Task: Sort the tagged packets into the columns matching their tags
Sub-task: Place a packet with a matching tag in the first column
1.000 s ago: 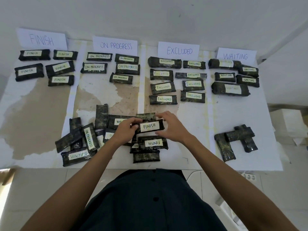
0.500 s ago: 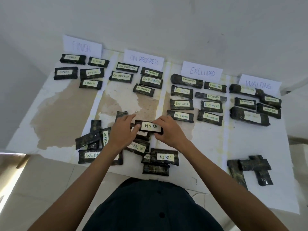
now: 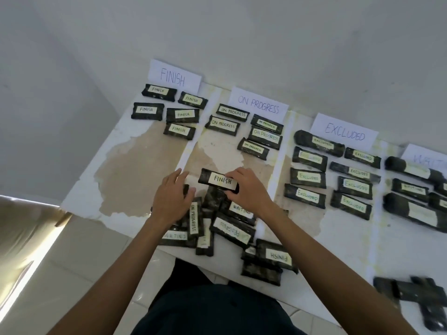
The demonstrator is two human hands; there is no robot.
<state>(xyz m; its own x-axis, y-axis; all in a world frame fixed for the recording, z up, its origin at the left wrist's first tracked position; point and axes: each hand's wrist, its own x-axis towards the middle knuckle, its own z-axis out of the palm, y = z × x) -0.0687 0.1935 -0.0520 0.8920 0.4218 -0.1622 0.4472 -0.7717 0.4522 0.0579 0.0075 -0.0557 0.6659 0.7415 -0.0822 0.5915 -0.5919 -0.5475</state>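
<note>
My right hand (image 3: 246, 189) grips a black packet tagged FINISH (image 3: 217, 181) by its right end, held above the unsorted pile (image 3: 217, 223). My left hand (image 3: 171, 197) hovers open just left of that packet, over the pile, touching nothing that I can see. Paper headers mark the columns: FINISH (image 3: 174, 76), ON PROGRESS (image 3: 258, 107), EXCLUDED (image 3: 344, 134) and a partly cut-off WAITING (image 3: 428, 157). Several FINISH packets (image 3: 181, 114) lie under their header. Another FINISH packet (image 3: 275, 256) lies upside down near the front edge.
ON PROGRESS packets (image 3: 249, 131), EXCLUDED packets (image 3: 333, 175) and WAITING packets (image 3: 418, 197) fill their columns. Untagged black packets (image 3: 418, 296) lie at the front right. The table's (image 3: 135, 170) front edge runs close to my body; a wall stands behind.
My left hand has let go of the FINISH packet and spread open. My right hand carries the packet a little further from me. The camera view has swung left.
</note>
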